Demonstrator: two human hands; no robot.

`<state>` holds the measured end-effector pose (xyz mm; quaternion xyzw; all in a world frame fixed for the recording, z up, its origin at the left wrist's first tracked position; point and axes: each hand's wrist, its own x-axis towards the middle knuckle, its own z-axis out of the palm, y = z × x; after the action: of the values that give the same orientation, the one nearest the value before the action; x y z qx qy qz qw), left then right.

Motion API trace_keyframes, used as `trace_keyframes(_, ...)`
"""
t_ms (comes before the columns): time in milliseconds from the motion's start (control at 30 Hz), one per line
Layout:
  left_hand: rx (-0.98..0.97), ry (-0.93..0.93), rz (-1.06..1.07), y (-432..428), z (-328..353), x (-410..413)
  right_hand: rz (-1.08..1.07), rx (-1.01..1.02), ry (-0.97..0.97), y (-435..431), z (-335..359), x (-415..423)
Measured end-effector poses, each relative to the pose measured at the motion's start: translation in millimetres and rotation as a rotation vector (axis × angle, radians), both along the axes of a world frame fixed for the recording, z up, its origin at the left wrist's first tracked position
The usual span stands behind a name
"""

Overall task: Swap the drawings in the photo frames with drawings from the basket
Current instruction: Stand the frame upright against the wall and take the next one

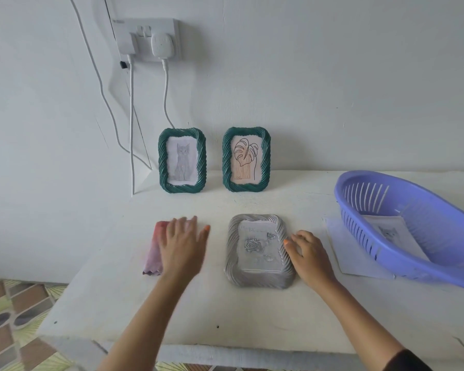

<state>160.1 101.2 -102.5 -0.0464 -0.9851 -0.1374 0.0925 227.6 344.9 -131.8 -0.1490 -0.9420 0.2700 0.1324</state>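
Grey frame (pixel 259 250) lies face up on the near tabletop (pixel 225 311), with the basket (pixel 364 236) of drawings to its right. Left hand (pixel 184 242), grip apart, lies flat over a cloth (pixel 153 253). Right hand (pixel 310 253), grip loose, touches the frame's right rim. Lifted by that one rim, the frame could tip and slip.

- A green frame (pixel 163 162) with a cat drawing (pixel 182 160) is stood upright at centre.
- A second green frame (pixel 264 159), just right, is filled with a leaf drawing (pixel 245 159).
- A grey frame (pixel 232 253) with a rose drawing (pixel 257 249) is laid flat, lower centre.
- A purple basket (pixel 426 210) is tilted at the right edge, with a drawing (pixel 391 231) inside.
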Motion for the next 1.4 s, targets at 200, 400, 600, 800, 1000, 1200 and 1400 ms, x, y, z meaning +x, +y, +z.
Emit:
trace_keyframes(200, 0.073, -0.254, -0.07, 57.2, -8.6, 27.4, -0.084, 0.108, -0.122, -14.7, 8.2, 3.5)
trace_keyframes(400, 0.541, -0.365, 0.0, 56.5, -3.1, 17.3, -0.116, -0.31, -0.05, -19.5, 24.1, 3.5)
trace_keyframes(600, 1.318, -0.568, 0.015, 48.1, 23.5, 7.0, -0.091, -1.222, -0.009, -9.2, 45.6, -1.8)
trace_keyframes(800, 1.446, -0.59, -0.265, 58.9, 71.4, -6.6, 0.085, -1.162, -0.095, 18.9, 95.9, -20.4)
trace_keyframes(1000, 1.456, -0.514, -0.443, 102.6, 119.0, -37.4, 0.175, -1.059, -0.135, 68.8, 156.5, -59.7)
trace_keyframes(1200, 1.425, -0.452, -0.453, 175.4, 131.3, -85.3, 0.134, -0.973, -0.107, 132.8, 185.0, -109.6)
trace_keyframes(1400, 1.381, -0.404, -0.373, 247.8, 110.4, -138.5, 0.113, -0.926, -0.141, 194.0, 171.0, -161.6)
